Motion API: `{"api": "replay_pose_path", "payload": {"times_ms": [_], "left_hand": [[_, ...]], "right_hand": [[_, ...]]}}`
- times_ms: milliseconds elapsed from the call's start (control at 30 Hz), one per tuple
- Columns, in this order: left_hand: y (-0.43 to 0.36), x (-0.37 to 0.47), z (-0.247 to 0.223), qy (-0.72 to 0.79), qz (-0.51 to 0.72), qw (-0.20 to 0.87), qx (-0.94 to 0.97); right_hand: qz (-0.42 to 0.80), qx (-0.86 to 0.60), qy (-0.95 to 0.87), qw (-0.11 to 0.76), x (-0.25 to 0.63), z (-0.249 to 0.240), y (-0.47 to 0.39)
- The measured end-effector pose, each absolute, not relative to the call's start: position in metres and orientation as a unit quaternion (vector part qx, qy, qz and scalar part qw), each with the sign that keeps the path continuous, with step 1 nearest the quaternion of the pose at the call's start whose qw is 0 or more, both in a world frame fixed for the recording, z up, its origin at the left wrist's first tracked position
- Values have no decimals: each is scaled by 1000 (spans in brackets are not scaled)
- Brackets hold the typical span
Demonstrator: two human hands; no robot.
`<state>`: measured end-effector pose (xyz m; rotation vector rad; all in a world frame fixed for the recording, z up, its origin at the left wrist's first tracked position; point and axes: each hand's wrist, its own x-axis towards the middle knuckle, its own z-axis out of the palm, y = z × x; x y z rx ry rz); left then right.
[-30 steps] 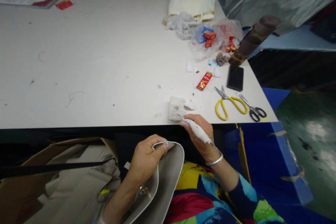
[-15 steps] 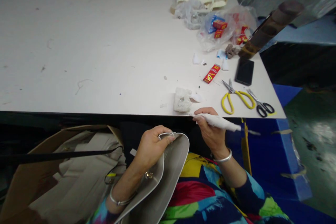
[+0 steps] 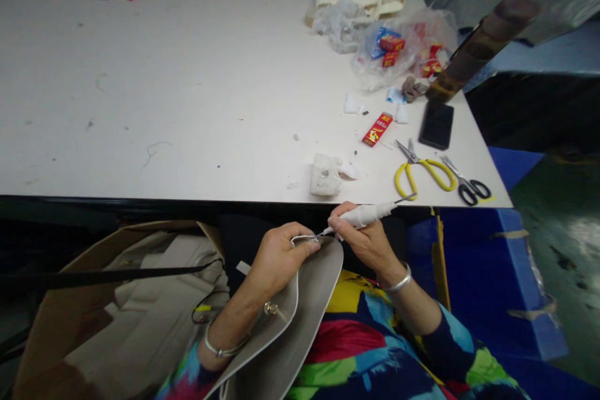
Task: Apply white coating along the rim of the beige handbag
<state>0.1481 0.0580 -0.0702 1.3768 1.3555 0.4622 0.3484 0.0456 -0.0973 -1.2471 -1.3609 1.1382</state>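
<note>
My left hand pinches the upper edge of a grey-beige leather-like bag piece that hangs over my lap. A gold-coloured metal fitting sits on its near panel, below my wrist. In my right hand is a slim tool wrapped in white, with a thin metal shaft out of its back end. Its front tip meets the piece's edge close to my left fingertips; the exact contact is too small to make out. A whitish block with a hole lies at the table edge above my hands.
On the table are yellow-handled scissors, black-handled scissors, a phone, a small red box, a brown cylinder and plastic bags. A carton of beige pieces stands at left, a blue bin at right.
My right hand has moved left and down, bringing the white-wrapped tool's tip to the edge of the bag piece. My left hand keeps its hold, shifted slightly right.
</note>
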Motion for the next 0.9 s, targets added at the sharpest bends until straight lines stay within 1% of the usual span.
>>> {"api": "replay_pose_path", "payload": {"times_ms": [200, 367, 533, 633, 700, 767, 833, 900], "left_hand": [[55, 150, -74, 556, 196, 548, 593], [54, 151, -82, 526, 206, 569, 598], [53, 151, -90, 503, 182, 619, 574], [56, 150, -90, 498, 191, 617, 579], [57, 149, -88, 510, 197, 602, 582], [58, 148, -87, 528, 195, 589, 580], [59, 146, -87, 545, 197, 581, 572], [59, 144, -88, 564, 207, 571, 559]], "right_hand": [[440, -498, -620, 418, 351, -83, 52], [481, -479, -635, 368, 351, -81, 62], [550, -411, -634, 356, 350, -83, 65], [552, -412, -611, 389, 346, -88, 59], [532, -454, -564, 440, 342, -96, 54], [474, -505, -503, 516, 341, -104, 52], [381, -551, -454, 588, 342, -110, 54], [305, -581, -436, 616, 345, -113, 58]]}}
